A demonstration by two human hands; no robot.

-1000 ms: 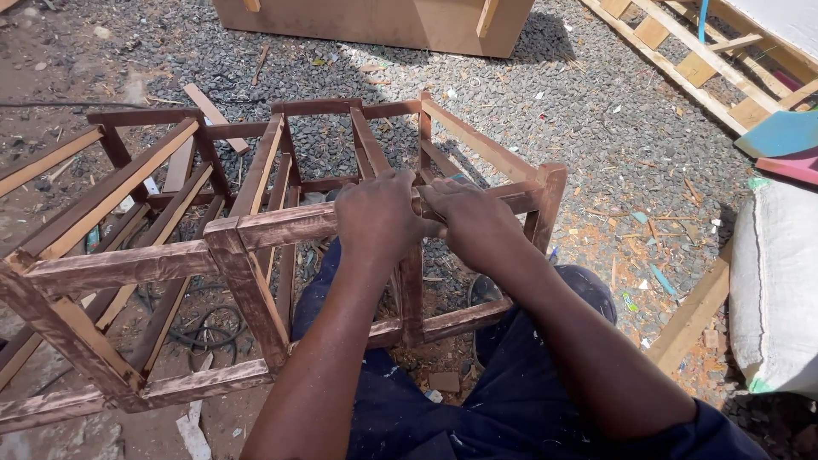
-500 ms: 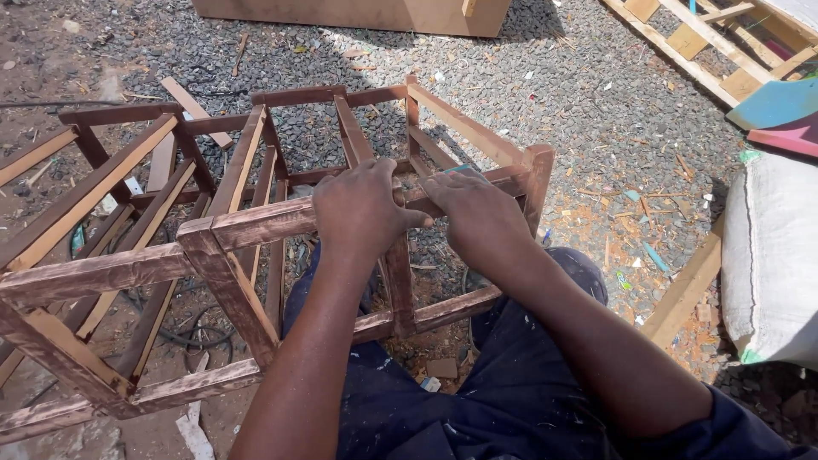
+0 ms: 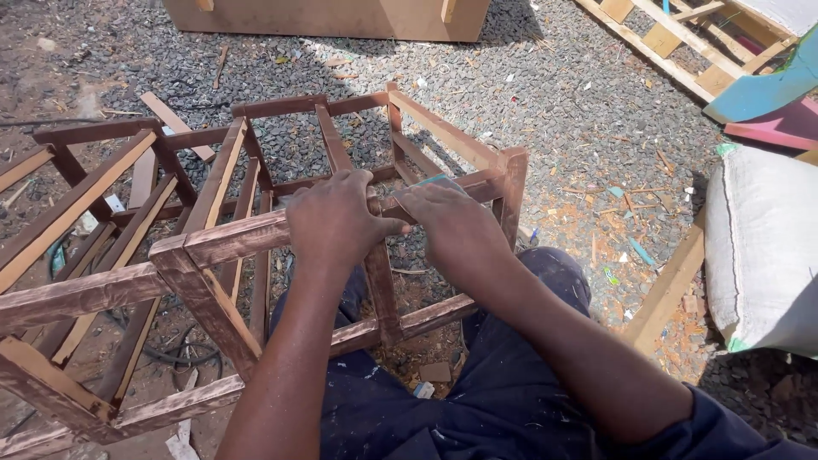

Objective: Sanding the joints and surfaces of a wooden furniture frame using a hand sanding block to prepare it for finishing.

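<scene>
Wooden frame (image 3: 256, 230), stained dark brown, is seen in the head view lying on its side on the gravel ground (image 3: 554, 102), its near top rail crossing just above the person's knees. Against the pictures of a moment earlier, the frame and both hands are placed a little further left and lower in view, while the hands are kept at the same spot on the rail; the work is therefore judged to be continuing at that one place rather than moving along.

The left hand (image 3: 334, 223) is laid palm-down over the rail, fingers curled over its far edge, so the rail is gripped and steadied. The right hand (image 3: 456, 226) is pressed flat on the rail just beside it, thumb tips nearly touching, with a small teal-green piece (image 3: 436, 180) showing beyond its fingertips; what that piece is cannot be told. Both forearms are stretched forward from the dark blue trousers (image 3: 477, 400). A white sack (image 3: 763, 247) is seen to the right.
</scene>
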